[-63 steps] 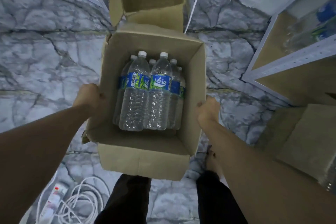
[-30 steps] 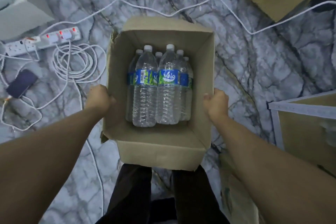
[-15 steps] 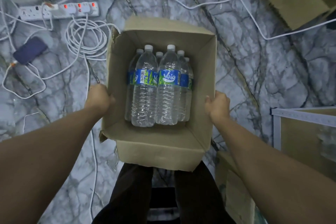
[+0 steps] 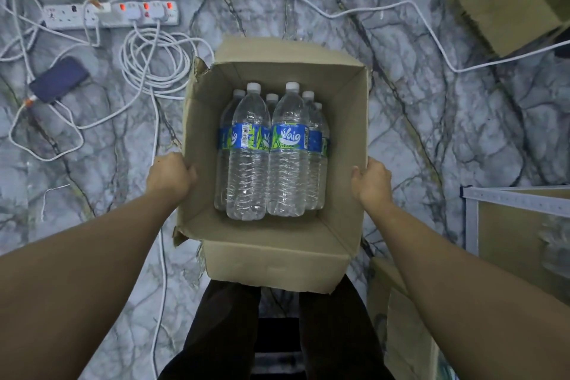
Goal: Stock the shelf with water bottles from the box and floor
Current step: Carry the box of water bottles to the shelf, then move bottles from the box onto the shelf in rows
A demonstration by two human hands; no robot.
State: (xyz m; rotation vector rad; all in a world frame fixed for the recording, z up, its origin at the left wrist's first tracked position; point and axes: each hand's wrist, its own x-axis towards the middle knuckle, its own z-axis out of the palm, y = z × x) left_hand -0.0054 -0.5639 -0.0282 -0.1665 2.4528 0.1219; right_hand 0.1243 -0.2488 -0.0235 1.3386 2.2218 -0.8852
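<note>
Water bottles (image 4: 288,163) upright in open box (image 4: 348,133), left hand (image 4: 171,177) and right hand (image 4: 371,183) gripping opposite walls (arms outstretched)

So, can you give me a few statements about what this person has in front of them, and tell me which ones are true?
1. The left grip (a bare hand) and the right grip hold the open brown cardboard box by its side walls. True.
2. The clear plastic water bottles with blue labels are inside the box. True.
3. The bottles have red caps. False: the caps are white.
4. The white power strip sits in the box with the bottles. False: it lies on the grey marbled floor, beyond the box to the left.
5. A dark blue phone lies on the floor left of the box. True.
</note>
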